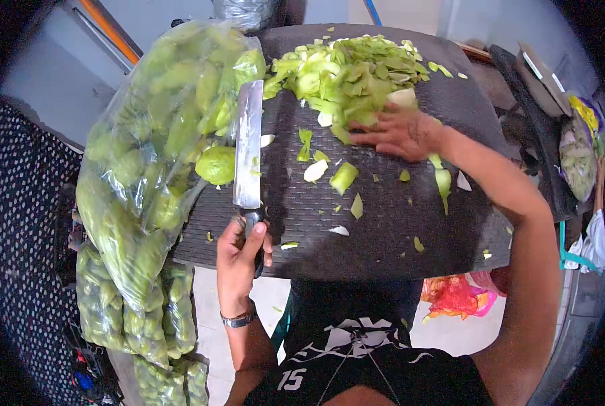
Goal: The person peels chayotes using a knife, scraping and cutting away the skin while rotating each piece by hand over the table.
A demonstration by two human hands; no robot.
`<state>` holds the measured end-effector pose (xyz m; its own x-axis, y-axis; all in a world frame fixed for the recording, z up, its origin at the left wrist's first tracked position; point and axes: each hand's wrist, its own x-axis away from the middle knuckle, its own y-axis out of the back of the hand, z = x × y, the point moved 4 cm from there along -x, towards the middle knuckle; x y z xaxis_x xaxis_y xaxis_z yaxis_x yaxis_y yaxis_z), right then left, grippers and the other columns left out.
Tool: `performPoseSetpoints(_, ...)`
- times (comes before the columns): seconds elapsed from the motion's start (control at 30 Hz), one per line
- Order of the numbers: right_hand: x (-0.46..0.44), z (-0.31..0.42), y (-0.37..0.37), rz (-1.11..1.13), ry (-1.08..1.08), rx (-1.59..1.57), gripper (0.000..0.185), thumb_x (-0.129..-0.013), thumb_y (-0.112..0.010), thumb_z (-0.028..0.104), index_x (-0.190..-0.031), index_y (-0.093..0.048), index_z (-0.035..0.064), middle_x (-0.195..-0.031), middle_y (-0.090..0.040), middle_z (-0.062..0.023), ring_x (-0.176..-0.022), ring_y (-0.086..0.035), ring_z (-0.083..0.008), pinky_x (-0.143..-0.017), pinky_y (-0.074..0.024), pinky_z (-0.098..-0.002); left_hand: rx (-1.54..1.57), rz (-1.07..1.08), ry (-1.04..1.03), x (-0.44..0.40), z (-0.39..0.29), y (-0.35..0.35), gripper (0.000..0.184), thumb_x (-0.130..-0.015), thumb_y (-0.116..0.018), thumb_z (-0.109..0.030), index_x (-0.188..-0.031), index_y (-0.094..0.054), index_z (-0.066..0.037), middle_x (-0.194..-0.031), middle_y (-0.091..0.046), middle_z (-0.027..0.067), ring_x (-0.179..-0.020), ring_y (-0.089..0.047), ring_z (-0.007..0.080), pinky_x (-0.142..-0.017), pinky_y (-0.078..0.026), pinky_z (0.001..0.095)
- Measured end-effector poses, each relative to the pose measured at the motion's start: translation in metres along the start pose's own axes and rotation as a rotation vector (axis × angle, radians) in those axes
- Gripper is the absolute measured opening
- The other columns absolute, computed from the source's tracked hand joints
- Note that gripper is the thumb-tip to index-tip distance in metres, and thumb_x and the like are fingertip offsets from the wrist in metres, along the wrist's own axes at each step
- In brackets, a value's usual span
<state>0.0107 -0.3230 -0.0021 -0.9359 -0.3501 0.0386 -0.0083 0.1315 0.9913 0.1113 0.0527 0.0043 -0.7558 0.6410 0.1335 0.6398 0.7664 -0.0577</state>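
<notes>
My left hand (245, 247) grips the black handle of a broad-bladed knife (249, 145), its blade pointing up and away from me over the table. My right hand (405, 133) is spread, palm down, at the near edge of a heap of sliced green chayote (363, 71); some fingertips are hidden against the slices. One whole chayote (216, 166) sits left of the blade, by the mouth of a big clear plastic bag (147, 142) full of them. Between my hands lie a cut chunk (344, 177), a pale piece (315, 170) and scattered scraps.
The dark woven-textured table (289, 223) spans the middle. More filled plastic bags (123, 304) hang or stand below its left side. A red and yellow bag (458, 298) lies on the floor at right. Dark panels and a bag of greenery (578, 155) stand beyond the right edge.
</notes>
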Motion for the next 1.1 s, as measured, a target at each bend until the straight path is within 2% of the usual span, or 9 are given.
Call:
performPoseSetpoints(0.2, -0.044, -0.080, -0.008, -0.310, 0.023, 0.304, 0.053, -0.102, -0.054, 0.030, -0.154, -0.045, 0.0204, -0.130, -0.064, -0.0059, -0.113, -0.064, -0.0275, -0.106, -0.0473, -0.0483, -0.036, -0.065, 0.011, -0.001, -0.001, 0.009, 0.020, -0.103, -0.063, -0.022, -0.102, -0.063, -0.002, -0.071, -0.061, 0.0041, -0.057, -0.056, 0.0128, -0.051, -0.045, 0.0265)
performPoseSetpoints(0.4, -0.070, -0.128, 0.018, -0.603, -0.459, 0.162, 0.029, -0.095, -0.065, 0.026, -0.120, -0.072, 0.0120, -0.113, -0.067, -0.0132, -0.104, -0.063, -0.0310, -0.102, -0.0485, -0.0439, -0.001, -0.080, 0.008, 0.005, -0.002, 0.016, 0.020, -0.102, -0.063, -0.022, -0.104, -0.063, -0.002, -0.072, -0.061, 0.0041, -0.056, -0.056, 0.0129, -0.050, -0.044, 0.0260)
performPoseSetpoints(0.53, -0.046, -0.034, 0.033, -0.707, -0.570, 0.066, 0.023, -0.090, -0.069, 0.023, -0.105, -0.072, 0.0058, -0.105, -0.064, -0.0158, -0.100, -0.062, -0.0363, -0.089, -0.0514, -0.0463, 0.031, -0.073, -0.016, 0.006, -0.004, 0.016, 0.021, -0.102, -0.064, -0.022, -0.106, -0.063, -0.001, -0.071, -0.061, 0.0041, -0.056, -0.055, 0.0127, -0.050, -0.044, 0.0255)
performPoseSetpoints(0.6, -0.030, 0.058, 0.055, -0.563, -0.461, -0.252, 0.031, -0.086, -0.073, 0.025, -0.112, -0.069, 0.0083, -0.109, -0.064, -0.0164, -0.103, -0.062, -0.0388, -0.089, -0.0516, -0.0478, 0.043, -0.068, -0.020, 0.004, -0.002, 0.017, 0.021, -0.102, -0.064, -0.022, -0.106, -0.063, -0.001, -0.071, -0.061, 0.0041, -0.055, -0.055, 0.0127, -0.050, -0.044, 0.0253)
performPoseSetpoints(0.7, -0.021, 0.164, 0.040, -0.340, 0.001, -0.403, 0.048, -0.093, -0.069, 0.038, -0.138, -0.062, 0.0227, -0.144, -0.056, -0.0138, -0.137, -0.049, -0.0331, -0.113, -0.0371, -0.0562, 0.059, -0.058, -0.028, -0.001, -0.002, 0.019, 0.019, -0.103, -0.064, -0.019, -0.106, -0.064, 0.000, -0.072, -0.062, 0.0042, -0.057, -0.055, 0.0115, -0.051, -0.044, 0.0248)
performPoseSetpoints(0.8, -0.031, 0.167, 0.013, -0.240, 0.166, -0.380, 0.051, -0.098, -0.062, 0.042, -0.146, -0.056, 0.0272, -0.157, -0.046, -0.0071, -0.147, -0.038, -0.0287, -0.120, -0.0276, -0.0572, 0.065, -0.065, -0.021, -0.002, -0.001, 0.015, 0.019, -0.103, -0.064, -0.018, -0.106, -0.064, 0.000, -0.072, -0.063, 0.0045, -0.057, -0.055, 0.0110, -0.051, -0.044, 0.0247)
performPoseSetpoints(1.0, -0.086, 0.053, -0.021, -0.319, 0.134, -0.007, 0.047, -0.104, -0.053, 0.043, -0.149, -0.052, 0.0286, -0.161, -0.041, -0.0040, -0.153, -0.029, -0.0256, -0.125, -0.0194, -0.0548, 0.073, -0.090, -0.042, 0.002, -0.007, 0.014, 0.019, -0.102, -0.066, -0.017, -0.107, -0.065, 0.001, -0.072, -0.063, 0.0048, -0.056, -0.055, 0.0110, -0.051, -0.044, 0.0249)
performPoseSetpoints(1.03, -0.098, 0.041, 0.012, -0.059, 0.003, 0.077, 0.045, -0.106, -0.050, 0.041, -0.149, -0.052, 0.0277, -0.163, -0.038, -0.0034, -0.154, -0.028, -0.0258, -0.127, -0.0156, -0.0541, 0.076, -0.100, -0.052, 0.003, -0.007, 0.017, 0.019, -0.101, -0.066, -0.016, -0.107, -0.065, 0.001, -0.072, -0.063, 0.0048, -0.055, -0.055, 0.0110, -0.051, -0.044, 0.0249)
performPoseSetpoints(1.1, -0.107, -0.032, -0.023, -0.304, 0.017, 0.071, 0.044, -0.105, -0.051, 0.038, -0.148, -0.052, 0.0280, -0.165, -0.036, -0.0043, -0.154, -0.029, -0.0246, -0.127, -0.0164, -0.0526, 0.043, -0.135, -0.045, 0.007, -0.010, 0.020, 0.019, -0.101, -0.067, -0.017, -0.107, -0.066, 0.002, -0.073, -0.064, 0.0049, -0.057, -0.056, 0.0109, -0.051, -0.045, 0.0250)
